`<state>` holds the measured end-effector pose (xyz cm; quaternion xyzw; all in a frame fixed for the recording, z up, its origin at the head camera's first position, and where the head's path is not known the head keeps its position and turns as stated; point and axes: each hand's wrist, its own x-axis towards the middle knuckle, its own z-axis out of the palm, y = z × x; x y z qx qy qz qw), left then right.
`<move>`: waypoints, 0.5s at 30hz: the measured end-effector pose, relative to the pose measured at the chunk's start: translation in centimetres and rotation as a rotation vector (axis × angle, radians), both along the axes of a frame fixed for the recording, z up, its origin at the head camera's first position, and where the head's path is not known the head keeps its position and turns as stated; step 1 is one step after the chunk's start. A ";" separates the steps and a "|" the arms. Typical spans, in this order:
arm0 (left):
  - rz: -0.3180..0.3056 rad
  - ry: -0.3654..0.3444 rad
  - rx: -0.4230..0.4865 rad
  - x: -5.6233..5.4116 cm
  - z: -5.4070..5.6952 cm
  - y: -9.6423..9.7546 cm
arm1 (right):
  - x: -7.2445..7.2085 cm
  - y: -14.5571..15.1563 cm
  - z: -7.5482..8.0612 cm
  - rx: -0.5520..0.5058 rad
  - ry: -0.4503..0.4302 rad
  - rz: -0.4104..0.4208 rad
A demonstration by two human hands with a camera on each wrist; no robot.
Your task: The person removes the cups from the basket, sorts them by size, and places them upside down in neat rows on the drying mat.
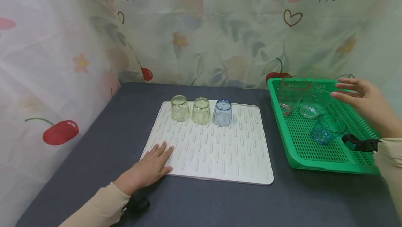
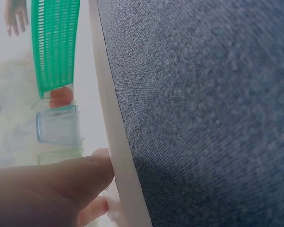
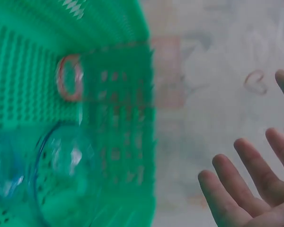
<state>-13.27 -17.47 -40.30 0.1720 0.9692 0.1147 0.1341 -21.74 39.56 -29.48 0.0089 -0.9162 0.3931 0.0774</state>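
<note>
My left hand (image 1: 148,167) rests with spread fingers on the near left corner of a white ridged drainer board (image 1: 216,150). Its thumb (image 2: 92,172) lies along the board's edge in the left wrist view. My right hand (image 1: 361,96), fingers apart and holding nothing, hovers over the far right part of a green basket (image 1: 290,146). Nearest to it is a tall clear glass (image 1: 314,101). Beside that stands a tall glass with a pinkish-red rim (image 1: 290,96). A short blue glass (image 1: 326,129) leans in the basket below the hand.
Along the board's far edge, two pale green glasses (image 1: 180,108) and a light blue glass (image 1: 222,113) stand upside down in a row. The dark cloth-covered table (image 1: 125,115) meets a printed curtain (image 1: 207,45) at the back. The basket's raised wall lies right of the board.
</note>
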 end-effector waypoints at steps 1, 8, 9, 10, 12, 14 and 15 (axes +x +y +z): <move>-0.001 0.001 -0.001 0.0 0.0 0.0 | -0.1 0.3 -0.2 0.007 -0.018 0.000; -0.002 0.002 0.002 0.0 -0.2 -0.1 | -0.8 2.1 -1.4 0.159 -0.226 0.104; -0.002 0.003 0.001 0.0 -0.2 -0.1 | -0.8 2.3 -1.5 0.177 -0.256 0.129; -0.001 0.003 0.000 0.0 -0.2 -0.1 | -0.9 2.5 -1.6 0.192 -0.285 0.155; 0.000 0.004 0.000 -0.1 -0.3 -0.1 | -1.1 2.7 -2.0 0.224 -0.328 0.189; 0.000 0.006 -0.002 -0.1 -0.3 -0.1 | -1.3 2.9 -2.3 0.243 -0.354 0.217; -0.001 0.007 -0.002 -0.1 -0.3 -0.1 | -1.3 3.0 -2.4 0.254 -0.362 0.229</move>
